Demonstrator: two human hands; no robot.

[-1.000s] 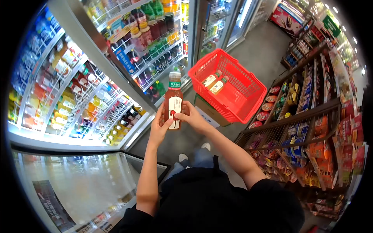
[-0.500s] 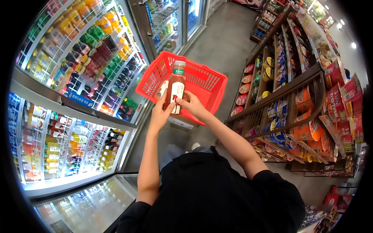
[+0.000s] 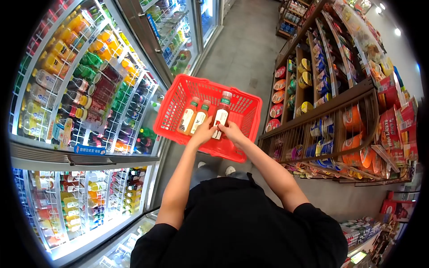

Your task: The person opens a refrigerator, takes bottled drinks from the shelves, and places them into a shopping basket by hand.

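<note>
Left margin: a white-lit drinks cooler (image 3: 96, 236), in the lower part of the view, contains rows of upright bottles with yellow, orange, red and dark contents. Above it, a metal-framed glass-fronted cooler (image 3: 40, 154) contains bottles on white wire shelves, among them orange, green, clear and dark ones; a blue strip sign (image 3: 89, 149) lies along its lower edge.

Centre: a red perforated plastic basket (image 3: 255, 111) contains 2 capped bottles near its left end, side by side: an amber bottle with a white label (image 3: 187, 118) and a paler yellow bottle with a white label (image 3: 199, 119). Right of these, a dark red-brown bottle with a green neck band and white label (image 3: 220, 117) is held within the basket's outline, cap pointing away from the person; whether it touches the basket floor cannot be told. The left hand (image 3: 205, 133) has its fingers and thumb closed on the bottle's lower left side; the right hand (image 3: 233, 134) is closed on its lower right side.

Right margin: a brown shelving rack with wire rails (image 3: 308, 114) contains round-lidded tubs (image 3: 278, 97); red packets (image 3: 391, 129) hang at its near end.
</note>
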